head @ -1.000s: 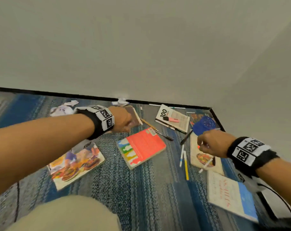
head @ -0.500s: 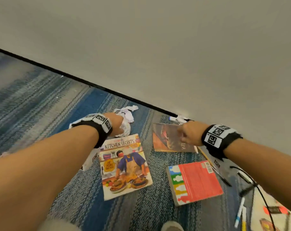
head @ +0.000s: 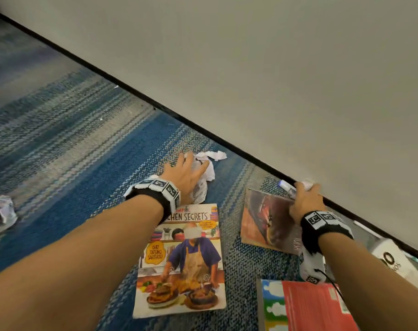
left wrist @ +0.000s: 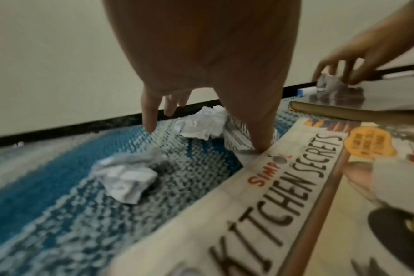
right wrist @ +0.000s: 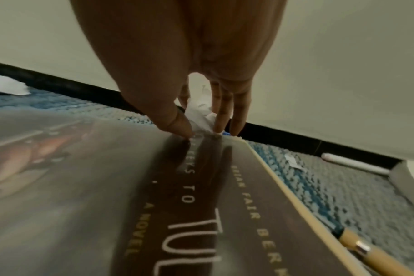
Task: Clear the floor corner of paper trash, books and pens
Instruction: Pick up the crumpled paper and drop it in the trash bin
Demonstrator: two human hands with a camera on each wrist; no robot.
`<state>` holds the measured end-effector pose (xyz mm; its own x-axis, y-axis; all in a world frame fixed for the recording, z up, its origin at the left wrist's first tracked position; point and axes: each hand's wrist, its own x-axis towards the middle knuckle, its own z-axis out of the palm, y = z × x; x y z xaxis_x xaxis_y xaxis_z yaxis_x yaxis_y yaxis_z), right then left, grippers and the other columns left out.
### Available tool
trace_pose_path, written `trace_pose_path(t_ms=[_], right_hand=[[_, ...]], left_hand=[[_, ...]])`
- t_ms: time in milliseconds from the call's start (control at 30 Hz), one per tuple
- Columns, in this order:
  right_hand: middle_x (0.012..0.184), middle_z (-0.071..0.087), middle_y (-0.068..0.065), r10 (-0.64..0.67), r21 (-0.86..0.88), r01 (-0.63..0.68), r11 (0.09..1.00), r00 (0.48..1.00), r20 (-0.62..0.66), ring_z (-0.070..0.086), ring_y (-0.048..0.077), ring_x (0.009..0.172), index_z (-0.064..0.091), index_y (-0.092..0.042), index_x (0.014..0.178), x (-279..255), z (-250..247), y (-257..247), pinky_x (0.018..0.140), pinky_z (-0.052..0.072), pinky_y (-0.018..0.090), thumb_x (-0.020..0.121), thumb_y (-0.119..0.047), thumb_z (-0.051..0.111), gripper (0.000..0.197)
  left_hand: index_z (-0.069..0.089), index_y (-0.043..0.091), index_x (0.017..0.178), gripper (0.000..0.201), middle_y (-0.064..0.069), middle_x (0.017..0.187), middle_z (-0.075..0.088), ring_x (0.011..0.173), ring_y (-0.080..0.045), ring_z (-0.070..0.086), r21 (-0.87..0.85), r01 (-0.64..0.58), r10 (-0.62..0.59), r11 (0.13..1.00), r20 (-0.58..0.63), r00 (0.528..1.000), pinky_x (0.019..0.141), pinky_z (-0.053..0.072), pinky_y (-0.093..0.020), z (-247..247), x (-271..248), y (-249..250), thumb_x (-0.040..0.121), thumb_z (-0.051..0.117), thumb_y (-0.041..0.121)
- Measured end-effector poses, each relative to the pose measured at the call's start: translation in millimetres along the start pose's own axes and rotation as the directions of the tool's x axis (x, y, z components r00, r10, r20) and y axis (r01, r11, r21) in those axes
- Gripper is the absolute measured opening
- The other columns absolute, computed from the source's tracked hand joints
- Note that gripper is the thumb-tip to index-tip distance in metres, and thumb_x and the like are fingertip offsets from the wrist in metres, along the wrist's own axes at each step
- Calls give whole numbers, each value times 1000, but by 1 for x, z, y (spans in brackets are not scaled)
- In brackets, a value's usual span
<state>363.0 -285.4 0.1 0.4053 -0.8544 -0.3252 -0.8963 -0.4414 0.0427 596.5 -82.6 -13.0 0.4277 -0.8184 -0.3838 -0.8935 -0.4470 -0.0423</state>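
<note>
Fingers of left hand spread and straight, reaching down over crumpled paper on blue carpet, just beyond far edge of Kitchen Secrets magazine. Right hand at far right corner of dark novel, thumb and fingertips pinching small paper wad near black baseboard, white marker just beside. Another paper ball well apart, far left.
</note>
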Motion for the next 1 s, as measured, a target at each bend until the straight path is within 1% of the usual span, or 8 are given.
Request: trace_pose_path(t_ms=[133,200,367,567,667,767,867,1000], right_hand=[[119,43,26,-50,-38,46,998,992,-115,55,45,100,46,1,119,12,4,13,85,46,45,88,-2,52,32],[110,52,25,-105,-137,79,987,976,-191,57,42,95,52,4,112,12,0,14,78,48,44,90,-9,52,25],[92,53,26,-272,-182,215,959,876,-398,51,38,81,59,5,86,0,-5,-2,67,45,43,77,-17,63,24],[96,51,13,-472,193,516,835,851,-231,54,35,82,43,-11,96,-3,-5,-88,69,41,38,86,-13,53,14],[117,48,11,-526,143,562,814,820,-226,58,35,89,41,-18,125,4,-1,-142,77,50,43,90,-20,55,38],[141,29,15,-557,65,564,824,825,-100,60,38,87,18,-29,150,20,6,-188,70,51,41,92,-11,53,70],[149,17,16,-508,-80,511,856,860,58,59,41,98,25,-26,147,29,17,-210,73,51,42,92,-8,52,64],[126,48,23,-495,-84,494,866,869,1,59,41,96,38,-7,127,31,28,-201,68,41,40,96,-19,48,35]], left_hand=[[-14,40,149,114,-18,157,-20,145,-44,-9,-124,-32,34,992,8,999,107,26,-68,7,18,11,75,69,60],[2,40,151,96,-15,158,-18,146,-42,-8,-155,-22,31,988,55,998,109,24,-67,10,25,15,81,65,58],[41,12,131,36,-16,143,30,122,-37,35,-151,-64,45,986,-125,991,96,44,-49,15,29,14,98,47,26],[43,6,112,24,-16,115,54,105,-35,52,-512,-77,32,856,-96,995,81,37,-37,13,14,0,95,52,20],[45,12,119,27,-13,109,58,97,-34,56,-564,-76,-82,823,-249,965,75,40,-36,13,0,-29,93,47,12],[44,30,132,44,-10,112,48,102,-33,49,-471,63,-204,880,-254,945,75,47,-41,14,-17,-70,91,51,13],[53,32,131,39,-13,119,40,109,-36,42,-433,294,-384,852,-136,913,69,41,-40,19,-34,-102,96,47,16],[54,15,121,28,-16,120,37,107,-38,42,-449,355,-434,820,-83,897,71,40,-41,30,-44,-100,96,42,20]])
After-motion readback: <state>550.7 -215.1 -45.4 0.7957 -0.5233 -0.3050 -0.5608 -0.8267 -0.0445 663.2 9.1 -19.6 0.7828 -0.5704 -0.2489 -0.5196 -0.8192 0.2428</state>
